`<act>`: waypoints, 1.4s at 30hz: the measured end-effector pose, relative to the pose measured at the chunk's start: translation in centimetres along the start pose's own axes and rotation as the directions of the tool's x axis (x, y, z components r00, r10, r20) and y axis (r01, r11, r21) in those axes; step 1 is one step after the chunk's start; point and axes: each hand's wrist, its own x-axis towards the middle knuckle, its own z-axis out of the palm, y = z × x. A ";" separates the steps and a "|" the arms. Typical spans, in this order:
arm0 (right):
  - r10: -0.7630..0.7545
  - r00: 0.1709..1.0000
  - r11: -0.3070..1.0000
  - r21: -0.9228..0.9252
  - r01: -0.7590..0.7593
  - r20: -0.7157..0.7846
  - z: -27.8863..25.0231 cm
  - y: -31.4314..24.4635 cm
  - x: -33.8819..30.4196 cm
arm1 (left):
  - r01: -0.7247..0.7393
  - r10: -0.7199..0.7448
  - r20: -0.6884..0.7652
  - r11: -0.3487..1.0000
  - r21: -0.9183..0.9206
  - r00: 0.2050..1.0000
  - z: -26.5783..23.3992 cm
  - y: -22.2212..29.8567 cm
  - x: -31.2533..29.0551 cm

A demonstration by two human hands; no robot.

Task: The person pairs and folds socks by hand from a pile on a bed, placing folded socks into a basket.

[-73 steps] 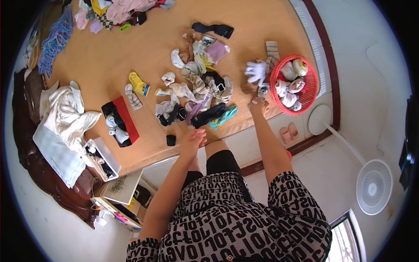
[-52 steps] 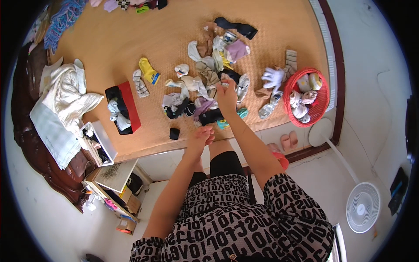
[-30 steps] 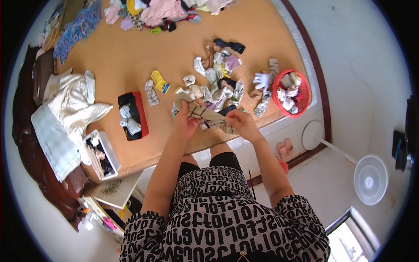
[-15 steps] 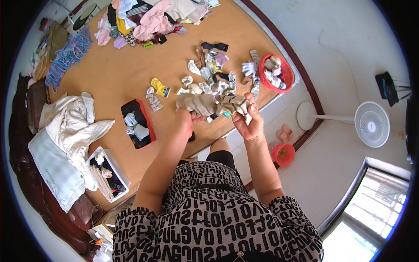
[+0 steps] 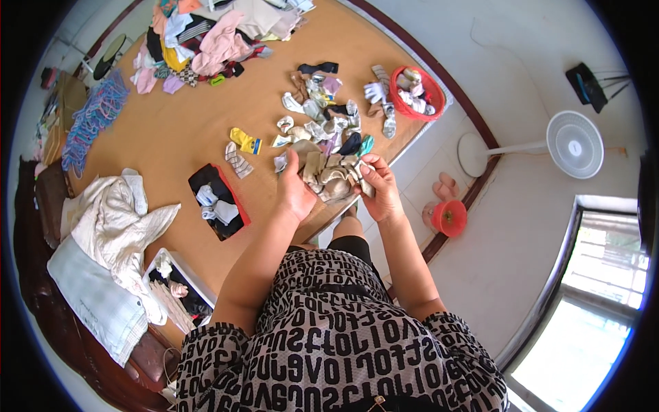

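Observation:
Beige and grey striped socks (image 5: 333, 175) are bunched between my two hands, over the table's near edge. My right hand (image 5: 382, 192) pinches their right end between thumb and fingers. At their left end, my left hand (image 5: 296, 193) has its thumb stretched up, apart from the fingers; the fingertips are partly hidden beside the socks. Just beyond lies a loose pile of mixed socks (image 5: 329, 127), with a teal sock (image 5: 366, 144) close to my right hand. A yellow sock (image 5: 245, 140) and a striped sock (image 5: 238, 161) lie left of the pile.
A red basket (image 5: 439, 96) of socks stands at the table's right edge. At left are a black and red box (image 5: 241, 206) with socks, a white bin (image 5: 180, 264) and draped cloth (image 5: 110, 213). A clothes heap (image 5: 220, 44) lies far off. A fan (image 5: 575, 144) stands right.
The striped socks have gone from stretched out sideways to a tighter bunch. My left hand has turned thumb up. The teal sock now shows beside the pile. The whole view has shifted slightly.

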 end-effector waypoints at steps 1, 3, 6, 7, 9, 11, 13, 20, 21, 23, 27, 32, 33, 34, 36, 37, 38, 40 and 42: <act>-0.036 0.999 0.996 -0.085 0.035 -0.021 -0.2 -0.1 -0.2 | 0.052 -0.050 0.042 0.997 -0.049 0.998 0.8 0.5 -0.5; -0.062 0.997 0.992 -0.111 0.056 -0.053 0.3 -0.3 -0.7 | -0.010 0.004 0.052 0.993 0.114 0.999 -0.3 -0.1 -0.1; -0.200 0.978 0.969 -0.158 0.188 -0.059 1.4 0.0 -1.1 | -0.062 0.059 0.019 0.964 0.258 0.998 -0.3 -0.3 0.2; -0.288 0.957 0.868 -0.428 0.253 -0.019 1.9 -0.2 -1.5 | -0.101 0.120 -0.053 0.956 0.276 0.991 -0.2 -0.4 0.2; -0.306 0.952 0.708 -0.663 0.244 0.024 1.9 -0.4 -2.0 | -0.195 0.246 -0.118 0.923 0.332 0.962 -1.2 -0.2 0.7; -0.255 0.965 0.747 -0.646 0.157 -0.061 1.2 -1.7 -1.9 | -0.212 0.249 -0.093 0.932 0.295 0.964 -1.7 0.5 0.8; -0.226 0.949 0.829 -0.555 0.068 -0.221 1.3 -2.1 -1.4 | -0.272 0.298 -0.069 0.928 0.255 0.952 -1.3 0.3 0.4; -0.110 0.958 0.875 -0.483 -0.034 -0.266 1.1 0.1 -0.4 | -0.402 0.425 -0.150 0.901 0.159 0.893 -1.4 -0.1 0.6; -0.074 0.950 0.882 -0.464 -0.079 -0.303 1.3 0.4 -0.4 | -0.405 0.435 -0.169 0.895 0.186 0.885 -1.3 0.0 0.5; -0.015 0.958 0.921 -0.376 -0.099 -0.288 1.2 0.9 -0.3 | -0.439 0.476 -0.168 0.872 0.216 0.863 -1.5 -0.1 0.6; 0.057 0.978 0.988 -0.130 -0.084 -0.201 2.8 1.4 -1.1 | -0.478 0.538 -0.286 0.840 0.257 0.793 -0.9 0.2 0.6; -0.057 0.977 0.963 -0.270 -0.001 -0.206 0.6 1.9 -0.7 | -0.486 0.560 -0.259 0.822 0.297 0.787 -0.9 0.0 0.6; -0.080 0.983 0.988 -0.141 0.057 -0.166 -0.6 1.7 -0.5 | -0.452 0.551 -0.283 0.822 0.347 0.785 -0.9 -0.1 0.6; -0.077 0.983 0.993 -0.096 0.062 -0.167 -1.8 1.4 -0.3 | -0.415 0.543 -0.306 0.820 0.395 0.782 -0.9 -0.3 0.6; -0.148 0.974 0.988 -0.059 0.140 -0.173 -1.5 0.6 -0.6 | -0.441 0.573 -0.251 0.788 0.430 0.780 -0.7 -0.2 0.8; -0.151 0.973 0.988 -0.057 0.143 -0.176 -1.2 0.4 -0.7 | -0.396 0.501 -0.236 0.837 0.378 0.832 -0.5 -0.2 0.8; -0.186 0.951 0.982 -0.005 0.191 -0.249 0.3 -0.1 -1.0 | -0.347 0.427 -0.218 0.879 0.326 0.878 -0.3 -0.2 0.7; -0.215 0.921 0.969 0.045 0.243 -0.324 0.4 -0.5 -1.3 | -0.290 0.361 -0.151 0.889 0.355 0.920 -0.4 -0.1 0.7; -0.309 0.886 0.933 0.069 0.352 -0.346 -0.8 -1.5 -1.8 | -0.231 0.258 -0.100 0.947 0.224 0.961 -0.2 -0.1 0.6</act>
